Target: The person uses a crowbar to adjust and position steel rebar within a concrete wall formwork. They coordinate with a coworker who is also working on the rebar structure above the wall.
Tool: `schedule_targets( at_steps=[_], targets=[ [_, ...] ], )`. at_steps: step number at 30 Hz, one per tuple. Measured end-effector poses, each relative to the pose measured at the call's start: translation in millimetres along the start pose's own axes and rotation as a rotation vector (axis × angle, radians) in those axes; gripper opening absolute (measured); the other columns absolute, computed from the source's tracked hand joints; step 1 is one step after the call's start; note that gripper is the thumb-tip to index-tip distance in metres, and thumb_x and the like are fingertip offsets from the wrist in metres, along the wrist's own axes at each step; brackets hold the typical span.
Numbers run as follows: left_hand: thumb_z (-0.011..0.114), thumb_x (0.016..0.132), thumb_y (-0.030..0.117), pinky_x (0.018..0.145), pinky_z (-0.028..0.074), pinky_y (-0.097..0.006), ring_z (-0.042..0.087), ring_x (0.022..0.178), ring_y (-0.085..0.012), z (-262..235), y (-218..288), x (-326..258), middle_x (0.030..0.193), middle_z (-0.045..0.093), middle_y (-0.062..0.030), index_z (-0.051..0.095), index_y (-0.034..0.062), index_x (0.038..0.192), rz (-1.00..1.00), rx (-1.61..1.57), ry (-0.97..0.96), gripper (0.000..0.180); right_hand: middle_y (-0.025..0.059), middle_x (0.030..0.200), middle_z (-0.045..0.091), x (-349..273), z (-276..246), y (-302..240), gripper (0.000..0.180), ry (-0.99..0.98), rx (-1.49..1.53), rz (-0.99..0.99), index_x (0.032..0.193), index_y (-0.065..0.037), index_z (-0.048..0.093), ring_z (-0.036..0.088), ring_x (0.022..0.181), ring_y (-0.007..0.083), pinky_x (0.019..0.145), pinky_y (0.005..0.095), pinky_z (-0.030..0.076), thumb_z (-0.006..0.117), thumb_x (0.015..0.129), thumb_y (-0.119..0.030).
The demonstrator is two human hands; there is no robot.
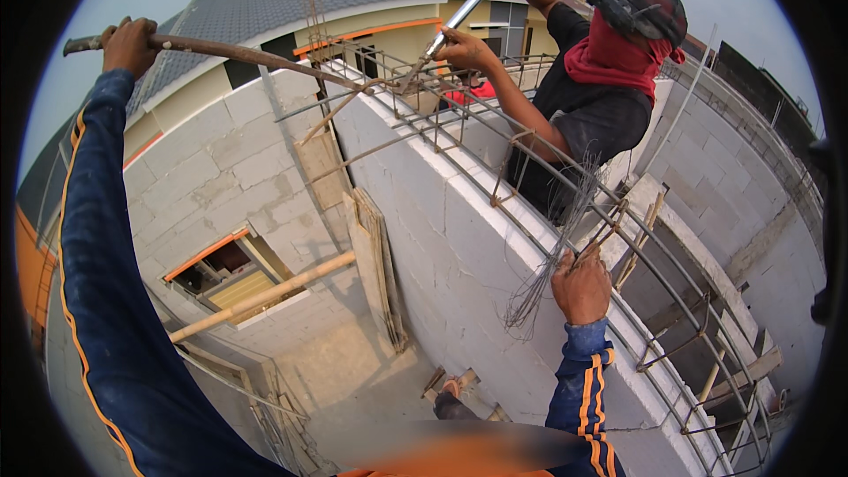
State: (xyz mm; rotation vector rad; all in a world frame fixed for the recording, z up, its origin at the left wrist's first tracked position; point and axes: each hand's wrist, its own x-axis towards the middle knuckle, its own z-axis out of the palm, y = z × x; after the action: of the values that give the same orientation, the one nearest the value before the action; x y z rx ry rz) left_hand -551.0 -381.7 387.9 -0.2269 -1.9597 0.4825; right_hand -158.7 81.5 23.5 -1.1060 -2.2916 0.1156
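The left hand (130,46) grips a rusty metal bar (238,52), its far end at the rebar cage (497,200) atop the wall (415,194); the right hand (583,289) curls at that cage beside thin wire (578,205), its hold unclear; a co-worker (596,115) grips a silver tube (461,21).

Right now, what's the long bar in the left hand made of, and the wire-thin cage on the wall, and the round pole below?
Long bar: probably iron, dull and rusty brown. Cage: likely steel, thin, stiff-looking, matt grey-brown. Round pole: wood or bamboo, I can't tell; it's tan and smooth-looking.
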Motion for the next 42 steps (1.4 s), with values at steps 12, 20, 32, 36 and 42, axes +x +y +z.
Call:
schedule_targets(
  at_steps=[12, 20, 32, 36, 42],
  targets=[
    [0.074, 0.079, 0.025, 0.095, 0.036, -0.048, 0.061, 0.103, -0.0247, -0.5, 0.1, 4.9, 0.092, 0.069, -0.0057, 0.070, 0.0156, 0.096, 0.008, 0.031, -0.025, 0.020, 0.0260, 0.103, 0.066, -0.4, 4.0, 0.7, 0.048, 0.022, 0.002, -0.002, 0.121, 0.011, 0.051, 0.063, 0.100, 0.0372, 0.088, 0.0436, 0.048, 0.056, 0.090, -0.025],
    [0.075, 0.077, 0.022, 0.095, 0.036, -0.048, 0.061, 0.102, -0.0251, 0.8, -1.4, 7.5, 0.089, 0.067, -0.0066, 0.068, 0.0142, 0.091, 0.010, -0.003, 0.009, 0.017, 0.0265, 0.102, 0.066, -0.4, 0.6, -1.7, 0.049, 0.008, 0.012, 0.028, 0.122, 0.012, 0.050, 0.062, 0.100, 0.0377, 0.088, 0.0448, 0.048, 0.056, 0.090, -0.024],
    [0.072, 0.078, 0.020, 0.089, 0.044, -0.047, 0.063, 0.094, -0.0294, -10.6, -19.2, 21.2, 0.090, 0.065, -0.0100, 0.063, 0.0079, 0.089, 0.070, 0.066, -0.037, 0.019, 0.0313, 0.103, 0.064, 2.1, -8.8, -2.6, 0.070, -0.101, 0.013, 0.006, 0.122, 0.014, 0.048, 0.063, 0.100, 0.0424, 0.089, 0.0463, 0.049, 0.061, 0.088, -0.045],
    [0.070, 0.080, 0.016, 0.087, 0.045, -0.047, 0.063, 0.092, -0.0313, -2.6, -42.4, 17.9, 0.090, 0.065, -0.0112, 0.062, 0.0057, 0.086, 0.138, 0.075, 0.095, 0.014, 0.0365, 0.108, 0.062, 3.4, -21.9, 0.8, 0.105, -0.281, -0.065, -0.018, 0.129, 0.014, 0.046, 0.062, 0.108, 0.0439, 0.094, 0.0458, 0.049, 0.063, 0.074, -0.074],
    [0.073, 0.081, 0.024, 0.081, 0.048, -0.045, 0.062, 0.090, -0.0352, 13.2, -58.3, 31.1, 0.091, 0.064, -0.0150, 0.058, 0.0056, 0.094, 0.150, 0.098, 0.044, 0.027, 0.0330, 0.104, 0.065, -3.8, -38.1, 17.1, 0.101, -0.315, -0.183, 0.005, 0.124, 0.010, 0.053, 0.062, 0.106, 0.0440, 0.092, 0.0477, 0.049, 0.064, 0.072, -0.076]
  ],
)
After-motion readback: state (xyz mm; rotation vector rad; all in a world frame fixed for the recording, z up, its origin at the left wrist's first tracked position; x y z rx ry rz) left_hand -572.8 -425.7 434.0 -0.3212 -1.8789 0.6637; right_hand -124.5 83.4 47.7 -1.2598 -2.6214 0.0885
